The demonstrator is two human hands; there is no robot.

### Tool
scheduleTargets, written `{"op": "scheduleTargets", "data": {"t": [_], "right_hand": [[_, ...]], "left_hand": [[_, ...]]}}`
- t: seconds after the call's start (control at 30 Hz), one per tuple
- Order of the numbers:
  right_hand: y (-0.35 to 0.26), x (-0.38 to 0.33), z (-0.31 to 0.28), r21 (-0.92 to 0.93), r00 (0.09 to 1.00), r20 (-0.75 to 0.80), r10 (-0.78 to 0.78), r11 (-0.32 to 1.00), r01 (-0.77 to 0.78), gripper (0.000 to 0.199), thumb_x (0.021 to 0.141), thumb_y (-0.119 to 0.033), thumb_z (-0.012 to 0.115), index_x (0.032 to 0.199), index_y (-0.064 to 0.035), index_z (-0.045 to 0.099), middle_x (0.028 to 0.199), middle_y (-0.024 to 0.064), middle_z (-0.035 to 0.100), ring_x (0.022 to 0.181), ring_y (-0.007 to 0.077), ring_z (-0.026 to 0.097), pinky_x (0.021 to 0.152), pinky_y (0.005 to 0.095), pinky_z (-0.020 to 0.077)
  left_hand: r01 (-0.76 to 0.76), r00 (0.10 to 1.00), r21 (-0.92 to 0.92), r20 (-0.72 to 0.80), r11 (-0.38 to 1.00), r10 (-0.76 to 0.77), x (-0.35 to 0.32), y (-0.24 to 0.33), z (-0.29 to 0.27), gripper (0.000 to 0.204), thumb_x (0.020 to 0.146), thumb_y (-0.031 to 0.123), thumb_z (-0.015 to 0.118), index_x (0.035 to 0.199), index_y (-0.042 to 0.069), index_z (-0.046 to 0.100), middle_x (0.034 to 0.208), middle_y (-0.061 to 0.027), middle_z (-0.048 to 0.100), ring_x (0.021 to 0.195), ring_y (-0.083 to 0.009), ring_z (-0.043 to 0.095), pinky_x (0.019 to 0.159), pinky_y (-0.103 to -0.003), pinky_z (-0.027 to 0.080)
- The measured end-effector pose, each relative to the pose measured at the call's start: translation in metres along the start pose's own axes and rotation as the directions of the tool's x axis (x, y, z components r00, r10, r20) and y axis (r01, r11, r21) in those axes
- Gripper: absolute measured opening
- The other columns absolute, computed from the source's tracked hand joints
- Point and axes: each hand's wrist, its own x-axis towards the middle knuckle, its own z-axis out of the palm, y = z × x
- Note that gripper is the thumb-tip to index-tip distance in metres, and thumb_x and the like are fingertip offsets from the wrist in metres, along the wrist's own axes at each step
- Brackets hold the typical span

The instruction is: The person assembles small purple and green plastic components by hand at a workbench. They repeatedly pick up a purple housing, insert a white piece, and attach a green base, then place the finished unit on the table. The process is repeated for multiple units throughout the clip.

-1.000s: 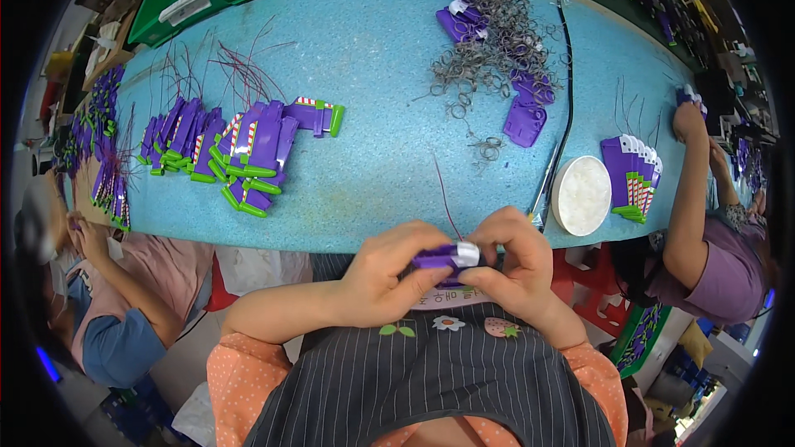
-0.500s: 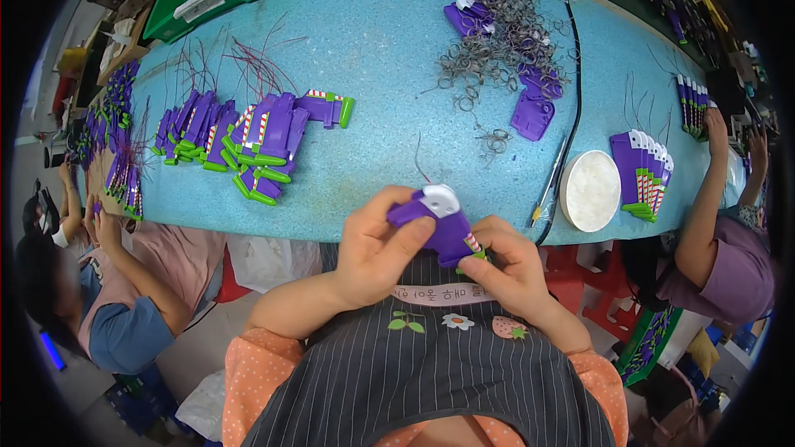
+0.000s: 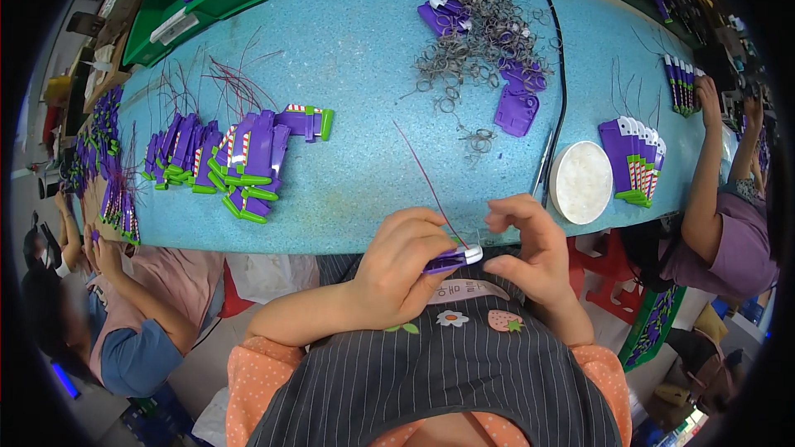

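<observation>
My left hand is wrapped around a small purple plastic part, thumb and fingers pressed shut on it, holding it low at six o'clock, just off the near edge of the blue table and over my striped apron. Its white end pokes out toward three o'clock. My right hand sits just beside that end, fingers curled with the thumb and forefinger closing near the tip; I cannot tell whether they actually pinch anything. A thin red wire runs up from the part toward eleven o'clock, out over the table.

What could go wrong, as I judge it: that wire is fine and springy. If my right fingers miss it or tug at an angle, it may bend, kink or slide out of the part. My left grip covers most of the piece, so I'm working half blind; squeeze too hard and the part could twist. Holding it off the table edge means a slip sends it into my lap or onto the floor.

At two o'clock a white round dish sits just beside a black cable; at twelve, a tangle of grey springs; at ten, a row of finished purple pieces.
</observation>
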Motion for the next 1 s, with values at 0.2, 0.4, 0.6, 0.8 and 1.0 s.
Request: {"op": "scheduleTargets", "data": {"t": [0.2, 0.4, 0.6, 0.8, 1.0], "right_hand": [[-0.007, -0.003, -0.010, -0.078, 0.984, 0.174, -0.049, 0.995, 0.063, 0.049, 0.068, -0.013, 0.076, 0.111, 0.0004, 0.057, 0.094, 0.0092, 0.057, 0.082, 0.0191, 0.052, 0.072, 0.0306, 0.0424], [-0.021, -0.012, -0.015, -0.274, 0.974, -0.002, -0.226, 0.937, 0.217, 0.029, 0.074, -0.009, 0.071, 0.098, 0.0014, 0.058, 0.085, 0.0095, 0.060, 0.075, 0.0209, 0.057, 0.069, 0.0322, 0.0452], [-0.047, 0.012, -0.125, -0.585, 0.726, -0.586, -0.360, 0.808, -0.072, 0.018, 0.078, -0.005, 0.066, 0.094, 0.0006, 0.060, 0.081, 0.0070, 0.062, 0.066, 0.0134, 0.053, 0.060, 0.0266, 0.0415], [0.019, 0.033, -0.157, -0.946, 0.827, -0.305, -0.472, 0.248, -0.207, 0.027, 0.069, -0.010, 0.074, 0.089, 0.0000, 0.059, 0.082, 0.0125, 0.056, 0.076, 0.0279, 0.054, 0.069, 0.0346, 0.0434], [0.015, 0.031, -0.176, -0.913, 0.800, -0.389, -0.457, 0.309, -0.267, 0.033, 0.069, -0.010, 0.076, 0.093, 0.0007, 0.055, 0.090, 0.0144, 0.058, 0.087, 0.0289, 0.057, 0.079, 0.0380, 0.0450]], "left_hand": [[-0.070, 0.995, 0.070, 0.075, 0.995, 0.064, 0.011, 0.009, -0.001, 0.020, 0.075, 0.000, 0.064, 0.093, -0.002, 0.056, 0.086, -0.0144, 0.058, 0.084, -0.0333, 0.057, 0.073, -0.040, 0.046], [0.141, 0.990, -0.202, 0.054, 0.969, -0.133, 0.014, 0.015, 0.011, 0.038, 0.072, 0.004, 0.067, 0.105, -0.002, 0.048, 0.109, -0.0194, 0.050, 0.100, -0.0343, 0.051, 0.088, -0.042, 0.040], [0.324, 0.936, -0.038, 0.156, 0.945, -0.315, 0.015, 0.015, -0.011, 0.032, 0.079, 0.011, 0.061, 0.107, 0.002, 0.048, 0.123, -0.0181, 0.048, 0.115, -0.0294, 0.046, 0.098, -0.039, 0.033], [0.399, 0.916, 0.010, 0.046, 0.917, -0.399, -0.005, 0.012, -0.024, 0.025, 0.080, 0.005, 0.061, 0.103, 0.001, 0.051, 0.121, -0.0175, 0.051, 0.115, -0.0296, 0.048, 0.097, -0.038, 0.035], [0.395, 0.907, 0.035, -0.172, 0.918, -0.384, -0.028, 0.011, -0.080, 0.024, 0.080, 0.006, 0.063, 0.101, 0.001, 0.053, 0.122, -0.0175, 0.052, 0.112, -0.0315, 0.051, 0.094, -0.038, 0.038]]}}
